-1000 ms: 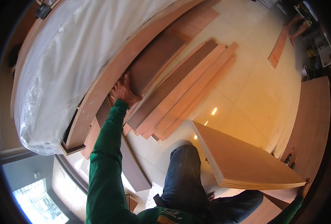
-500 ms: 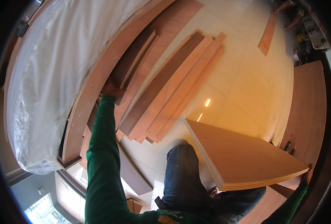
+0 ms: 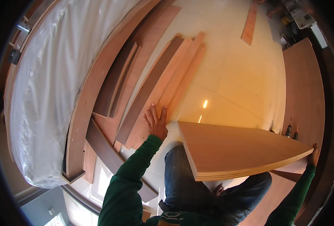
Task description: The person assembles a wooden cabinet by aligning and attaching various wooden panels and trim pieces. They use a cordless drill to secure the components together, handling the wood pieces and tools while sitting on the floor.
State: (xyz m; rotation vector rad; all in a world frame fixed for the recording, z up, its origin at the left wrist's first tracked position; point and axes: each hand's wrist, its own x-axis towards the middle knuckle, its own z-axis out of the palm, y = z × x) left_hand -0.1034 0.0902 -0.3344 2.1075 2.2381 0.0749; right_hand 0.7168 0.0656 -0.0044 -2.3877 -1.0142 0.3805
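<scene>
My left hand (image 3: 157, 122) reaches over a stack of long wooden planks (image 3: 170, 71), its fingers spread and nothing in it. Whether the fingertips touch the top plank, I cannot tell. A thick plywood panel (image 3: 234, 150) lies tilted across in front of me, above my knees, its layered edge facing me. At the panel's right corner my right hand (image 3: 314, 155) grips the edge, with some fingers hidden behind it. Left of the stack, dark narrow boards (image 3: 116, 81) lean beside a long wooden frame (image 3: 86, 98).
Clear plastic sheeting (image 3: 42, 98) covers something large at the left. Beyond the panel, a drill (image 3: 288, 130) stands by a wide brown board (image 3: 306, 83). A single plank (image 3: 249, 24) lies on the pale floor at the far side, near another person's hand (image 3: 269, 14).
My left hand has left the dark boards by the frame and moved right, over the plank stack, with its fingers spread. My right hand stays on the panel's corner.
</scene>
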